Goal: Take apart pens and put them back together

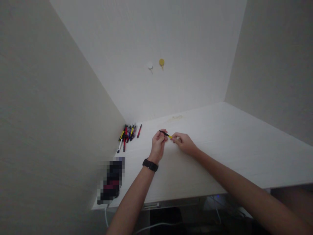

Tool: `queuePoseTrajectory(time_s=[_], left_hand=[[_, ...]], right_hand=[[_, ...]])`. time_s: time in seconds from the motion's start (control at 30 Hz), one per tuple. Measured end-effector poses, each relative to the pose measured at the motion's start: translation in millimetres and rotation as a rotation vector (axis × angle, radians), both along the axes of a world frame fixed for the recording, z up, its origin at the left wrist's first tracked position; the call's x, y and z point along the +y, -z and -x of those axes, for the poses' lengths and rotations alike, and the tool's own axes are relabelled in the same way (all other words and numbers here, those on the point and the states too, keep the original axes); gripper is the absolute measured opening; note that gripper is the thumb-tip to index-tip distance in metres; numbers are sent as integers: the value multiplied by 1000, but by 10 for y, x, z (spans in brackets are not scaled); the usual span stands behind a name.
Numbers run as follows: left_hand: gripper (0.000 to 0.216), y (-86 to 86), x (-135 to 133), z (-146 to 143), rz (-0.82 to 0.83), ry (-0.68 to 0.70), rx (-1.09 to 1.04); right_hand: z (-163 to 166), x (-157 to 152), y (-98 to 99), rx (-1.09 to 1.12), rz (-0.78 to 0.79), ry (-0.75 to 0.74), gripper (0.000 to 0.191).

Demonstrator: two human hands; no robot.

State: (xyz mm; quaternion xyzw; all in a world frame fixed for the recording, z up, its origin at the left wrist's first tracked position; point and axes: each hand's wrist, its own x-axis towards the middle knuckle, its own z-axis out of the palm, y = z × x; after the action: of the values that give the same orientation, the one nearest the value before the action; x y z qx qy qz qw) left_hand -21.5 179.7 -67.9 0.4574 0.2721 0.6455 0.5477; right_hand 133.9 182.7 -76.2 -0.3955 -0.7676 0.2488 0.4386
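Over the middle of the white desk (220, 140), both hands hold one black and yellow pen (165, 133). My left hand (158, 143), with a black watch (150, 164) on its wrist, closes around the black end. The yellow end is pinched between the fingertips of my right hand (184, 142). The pen lies slightly slanted, its dark tip toward the upper left. Beside the left wall, a pile of pens (127, 133) in red, yellow, black, white and clear sits on the desk. One red pen (139, 131) lies just to the right of that pile.
A pixelated dark object (111, 181) rests at the desk's front left, a white cable (106, 217) hanging below it. Panels rise at the left, back and right. Two hooks, one white (150, 66) and one gold (161, 62), are on the back panel.
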Motion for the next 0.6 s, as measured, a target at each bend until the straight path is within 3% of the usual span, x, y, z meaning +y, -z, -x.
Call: queuePoseTrajectory(time_s=[0.17,0.33,0.6], left_hand=[[21,-30,-9,-4,11,-108,-32],[30,-41,20,11,49,-193,-127],[29,-36,25,21,43,-185,-161]], right_hand=[[-11,-9,28,-123,-66,172,12],[-24,-30,-4,-272,-95,237,13],[-20,-148,-178,-542,-171,282,39]])
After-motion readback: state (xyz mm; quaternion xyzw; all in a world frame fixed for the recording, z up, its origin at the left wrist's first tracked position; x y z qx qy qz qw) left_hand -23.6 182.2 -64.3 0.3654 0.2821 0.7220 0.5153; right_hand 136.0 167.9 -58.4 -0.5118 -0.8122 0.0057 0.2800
